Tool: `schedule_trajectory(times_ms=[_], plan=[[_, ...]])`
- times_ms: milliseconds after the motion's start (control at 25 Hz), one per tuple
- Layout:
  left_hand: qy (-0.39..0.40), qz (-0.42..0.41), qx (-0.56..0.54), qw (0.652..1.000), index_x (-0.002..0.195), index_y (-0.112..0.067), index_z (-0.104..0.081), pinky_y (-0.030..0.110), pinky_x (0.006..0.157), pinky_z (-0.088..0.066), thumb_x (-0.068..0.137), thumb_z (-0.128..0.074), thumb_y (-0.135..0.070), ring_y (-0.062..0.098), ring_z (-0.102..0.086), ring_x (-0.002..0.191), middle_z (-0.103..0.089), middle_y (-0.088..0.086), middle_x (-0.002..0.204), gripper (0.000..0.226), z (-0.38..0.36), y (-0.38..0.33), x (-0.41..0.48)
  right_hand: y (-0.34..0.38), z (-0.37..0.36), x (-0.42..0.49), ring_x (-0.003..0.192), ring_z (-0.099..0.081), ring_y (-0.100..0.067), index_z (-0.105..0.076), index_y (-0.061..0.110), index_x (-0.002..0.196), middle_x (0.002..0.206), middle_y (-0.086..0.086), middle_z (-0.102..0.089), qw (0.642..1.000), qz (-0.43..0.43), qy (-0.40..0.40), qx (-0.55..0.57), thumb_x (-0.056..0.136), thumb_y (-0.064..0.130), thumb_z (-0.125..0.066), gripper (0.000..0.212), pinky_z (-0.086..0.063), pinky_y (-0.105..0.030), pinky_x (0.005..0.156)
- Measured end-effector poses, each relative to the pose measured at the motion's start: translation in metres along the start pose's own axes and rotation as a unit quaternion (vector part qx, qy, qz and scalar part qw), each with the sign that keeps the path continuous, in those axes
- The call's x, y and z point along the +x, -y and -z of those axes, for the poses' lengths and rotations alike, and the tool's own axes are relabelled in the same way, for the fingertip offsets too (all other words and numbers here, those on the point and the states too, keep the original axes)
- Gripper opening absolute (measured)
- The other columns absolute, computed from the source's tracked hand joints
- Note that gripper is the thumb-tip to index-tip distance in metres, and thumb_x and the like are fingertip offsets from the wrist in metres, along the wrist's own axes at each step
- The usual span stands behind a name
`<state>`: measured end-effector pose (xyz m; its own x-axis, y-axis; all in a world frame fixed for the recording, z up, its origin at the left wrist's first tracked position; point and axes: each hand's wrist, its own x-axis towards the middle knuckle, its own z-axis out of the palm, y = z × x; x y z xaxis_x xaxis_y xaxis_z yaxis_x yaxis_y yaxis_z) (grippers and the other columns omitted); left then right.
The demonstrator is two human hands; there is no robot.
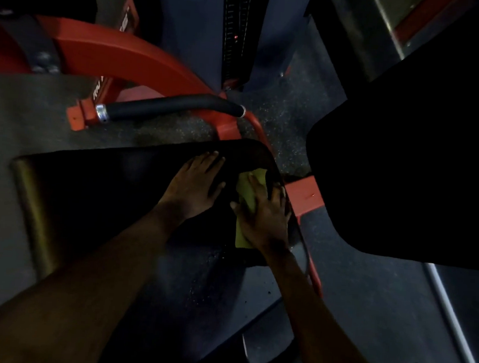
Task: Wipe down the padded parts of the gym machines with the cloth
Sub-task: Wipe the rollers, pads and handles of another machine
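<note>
A black padded seat (113, 189) of a red gym machine fills the middle of the view. My left hand (195, 184) lies flat on the pad with fingers spread, holding nothing. Just to its right, my right hand (261, 214) presses a yellow-green cloth (246, 193) against the pad near its right edge. The cloth shows above and below my palm; the rest is hidden under the hand. A second large black pad (420, 171) stands to the right.
A red frame arm (128, 54) curves at upper left, with a black foam handle (175, 106) in front of it. The weight stack (236, 33) stands at top centre. A red bracket (305, 194) sits beside the seat. Dark speckled floor (283, 108) surrounds the machine.
</note>
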<state>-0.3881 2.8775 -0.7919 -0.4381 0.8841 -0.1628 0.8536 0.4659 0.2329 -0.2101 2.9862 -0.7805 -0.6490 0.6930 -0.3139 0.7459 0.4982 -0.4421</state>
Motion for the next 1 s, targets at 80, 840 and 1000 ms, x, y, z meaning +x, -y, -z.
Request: schedule_trajectory(times_ms=[80, 840, 1000], plan=[[-0.007, 0.005, 0.016, 1.000, 0.151, -0.007, -0.041, 0.044, 0.120, -0.025, 0.098, -0.039, -0.047, 0.032, -0.037, 0.145, -0.040, 0.015, 0.156, 0.066, 0.003, 0.013, 0.002, -0.001, -0.004, -0.011, 0.149, -0.023, -0.036, -0.030, 0.041, 0.156, 0.162, -0.009, -0.027, 0.999, 0.002, -0.051, 0.019, 0.092, 0.052, -0.060, 0.071, -0.030, -0.059, 0.115], [-0.043, 0.046, 0.034, 0.997, 0.153, -0.007, -0.038, 0.042, 0.124, -0.015, 0.102, -0.039, -0.032, 0.030, -0.032, 0.147, -0.037, 0.013, 0.159, 0.057, 0.000, 0.009, 0.005, 0.032, -0.011, 0.071, 0.144, -0.029, -0.041, -0.036, 0.030, 0.155, 0.162, -0.013, -0.029, 0.995, -0.042, -0.070, 0.060, 0.096, 0.049, -0.048, 0.062, -0.042, -0.056, 0.109], [-0.026, 0.050, 0.030, 0.998, 0.154, -0.008, -0.035, 0.042, 0.124, -0.015, 0.102, -0.036, -0.033, 0.028, -0.029, 0.149, -0.034, 0.012, 0.160, 0.057, 0.000, 0.010, 0.005, 0.045, -0.013, 0.117, 0.141, -0.033, -0.039, -0.036, 0.026, 0.155, 0.163, -0.009, -0.028, 0.997, 0.015, -0.067, 0.033, 0.094, 0.051, -0.045, 0.066, -0.043, -0.055, 0.107]])
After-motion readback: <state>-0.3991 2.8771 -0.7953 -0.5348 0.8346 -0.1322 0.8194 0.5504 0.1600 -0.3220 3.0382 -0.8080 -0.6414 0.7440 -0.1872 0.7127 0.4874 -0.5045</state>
